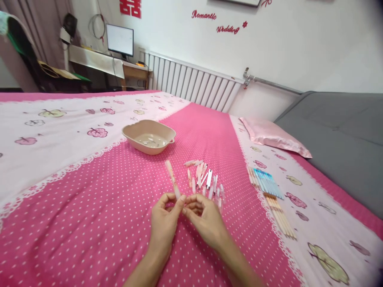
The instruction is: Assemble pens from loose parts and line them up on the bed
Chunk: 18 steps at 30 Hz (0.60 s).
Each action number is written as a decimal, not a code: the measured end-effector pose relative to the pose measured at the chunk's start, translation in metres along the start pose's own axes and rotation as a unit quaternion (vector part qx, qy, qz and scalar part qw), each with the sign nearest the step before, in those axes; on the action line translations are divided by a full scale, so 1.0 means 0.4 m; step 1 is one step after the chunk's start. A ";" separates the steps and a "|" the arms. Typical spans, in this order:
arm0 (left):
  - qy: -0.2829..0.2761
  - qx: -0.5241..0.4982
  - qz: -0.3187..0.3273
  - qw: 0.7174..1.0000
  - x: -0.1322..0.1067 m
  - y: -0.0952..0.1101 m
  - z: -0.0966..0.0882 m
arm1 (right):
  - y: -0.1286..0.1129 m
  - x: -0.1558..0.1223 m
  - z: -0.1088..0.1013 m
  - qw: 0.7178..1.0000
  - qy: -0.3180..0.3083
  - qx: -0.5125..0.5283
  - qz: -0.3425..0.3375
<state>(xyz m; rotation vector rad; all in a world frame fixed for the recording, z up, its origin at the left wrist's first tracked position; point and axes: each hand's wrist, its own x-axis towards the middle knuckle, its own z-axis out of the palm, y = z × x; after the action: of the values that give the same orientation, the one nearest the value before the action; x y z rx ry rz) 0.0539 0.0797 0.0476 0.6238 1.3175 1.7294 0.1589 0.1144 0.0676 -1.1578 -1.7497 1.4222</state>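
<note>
A slim, pale pink pen (171, 174) with a patterned barrel points up and away from me. My left hand (166, 215) is closed around its lower end, thumb pressed against it. Right beside that end, my right hand (205, 219) is pinched, its fingertips meeting the left thumb. Whatever lies between the right fingertips is too small or hidden to name. Just beyond my right hand, loose pen parts (199, 172) are scattered on the pink bedspread, among them translucent caps, pinkish barrels and several dark-and-white refills (209, 179).
A beige plastic basin (149, 149) with small clear pieces inside stands on the bed (104, 207), ahead and left. To the right lie rows of blue pens (267, 183) and cream pens (281, 219). Farther off are a pink pillow (273, 137) and a grey headboard (335, 131).
</note>
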 end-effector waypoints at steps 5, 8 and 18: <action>-0.001 0.015 0.008 1.000 0.005 -0.006 -0.004 | 0.008 -0.001 0.018 0.999 0.016 0.016 -0.028; -0.012 0.037 0.010 0.999 0.010 -0.010 -0.003 | 0.015 0.001 0.026 0.998 0.043 0.019 -0.044; -0.002 0.176 0.125 0.976 0.001 -0.056 -0.038 | 0.098 0.057 -0.007 0.945 0.292 -0.069 -0.130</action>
<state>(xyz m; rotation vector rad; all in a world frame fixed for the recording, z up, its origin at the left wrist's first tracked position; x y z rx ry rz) 0.0491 0.0739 0.0216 1.0308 1.6151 1.6989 0.1612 0.1377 0.0287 -1.2095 -1.5122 0.7086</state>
